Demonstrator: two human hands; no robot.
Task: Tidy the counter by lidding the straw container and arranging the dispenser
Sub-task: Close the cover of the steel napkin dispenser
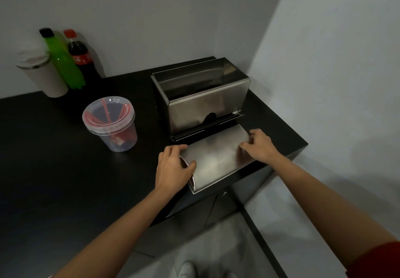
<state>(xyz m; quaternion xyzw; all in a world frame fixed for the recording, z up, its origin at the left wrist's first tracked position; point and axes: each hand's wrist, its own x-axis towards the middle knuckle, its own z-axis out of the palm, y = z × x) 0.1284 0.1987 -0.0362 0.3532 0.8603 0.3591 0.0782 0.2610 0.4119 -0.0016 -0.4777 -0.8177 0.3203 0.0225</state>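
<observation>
Dispenser (pixel 201 95) is standing open at the counter's (pixel 65 180) right end; its steel lid (pixel 216 158) is lying in front, at the edge. Left hand (pixel 173 169) and right hand (pixel 262 145) are gripping the lid's ends, fingers curled. Straw container (pixel 112 124) appears already lidded; next the lid likely needs lifting onto the dispenser.

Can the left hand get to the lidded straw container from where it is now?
Probably yes. The left hand grips the dispenser lid's left end, and only bare counter lies between it and the straw container. It must let go first.

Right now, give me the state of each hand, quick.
Left hand: closed on the left end of the curved steel lid.
Right hand: fingers on the lid's right end; a full grip cannot be told.
</observation>
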